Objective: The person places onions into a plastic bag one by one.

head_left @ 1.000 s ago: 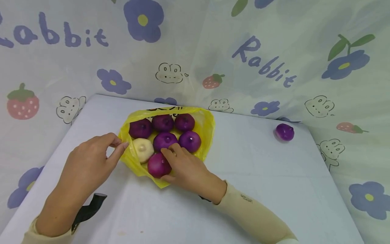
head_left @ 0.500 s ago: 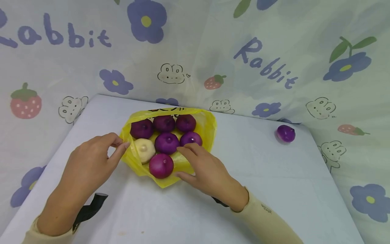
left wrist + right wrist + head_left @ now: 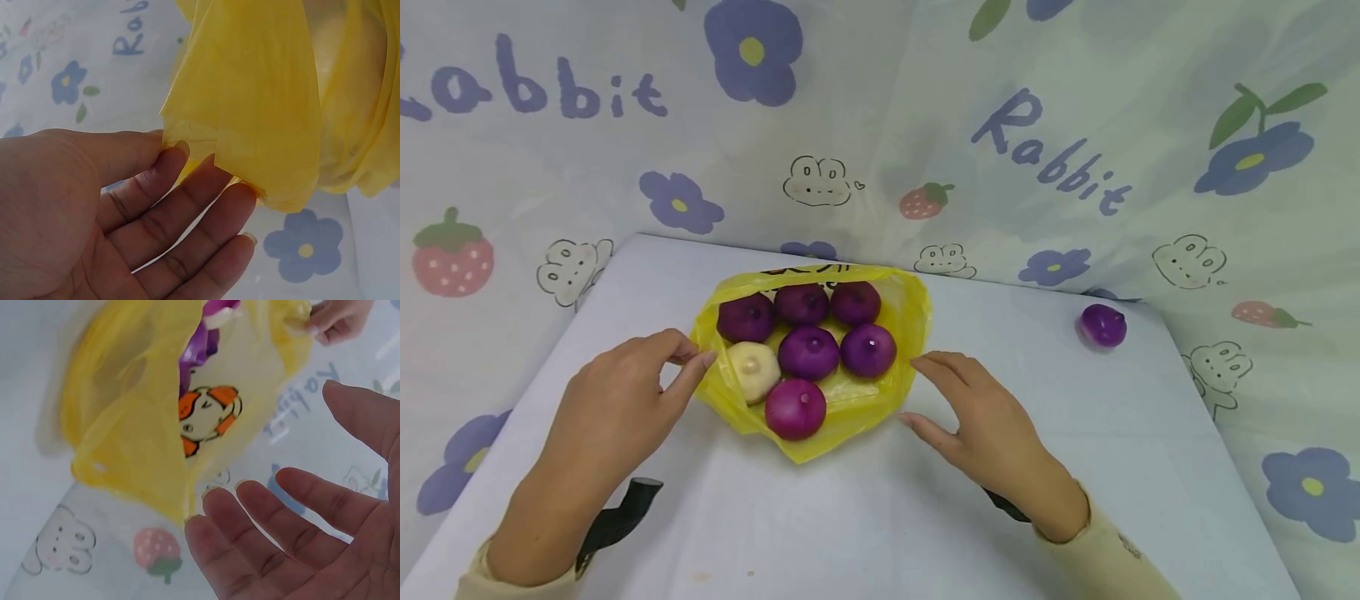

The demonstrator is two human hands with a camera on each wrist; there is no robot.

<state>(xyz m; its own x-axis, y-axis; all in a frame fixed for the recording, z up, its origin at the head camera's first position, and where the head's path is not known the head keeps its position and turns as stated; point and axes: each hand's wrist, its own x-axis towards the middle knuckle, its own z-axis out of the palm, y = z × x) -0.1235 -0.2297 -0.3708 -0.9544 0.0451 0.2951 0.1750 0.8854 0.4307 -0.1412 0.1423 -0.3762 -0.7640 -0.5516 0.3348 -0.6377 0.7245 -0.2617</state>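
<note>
A yellow plastic bag (image 3: 913, 312) lies with its mouth open on the white table, holding several purple onions (image 3: 808, 353) and one cream-white onion (image 3: 752, 371). My left hand (image 3: 625, 400) pinches the bag's left edge between thumb and index finger; the left wrist view shows the thin plastic (image 3: 250, 106) in that pinch, other fingers loosely bent below. Frontmost in the bag sits a pinkish-purple onion (image 3: 795, 409). Beside the bag's right rim is my right hand (image 3: 992, 421), empty, thumb and fingers spread apart. Its fingertips reach right up to the rim.
One more purple onion (image 3: 1102, 326) lies alone near the table's back right corner. Behind the white table (image 3: 820, 533) hangs a printed cloth (image 3: 880, 125) with flowers, strawberries and rabbits. A black strap piece (image 3: 625, 512) juts from the left wrist.
My right hand has let go of the front pinkish-purple onion and moved right, out of the bag to its right rim. My left hand keeps its pinch on the left edge.
</note>
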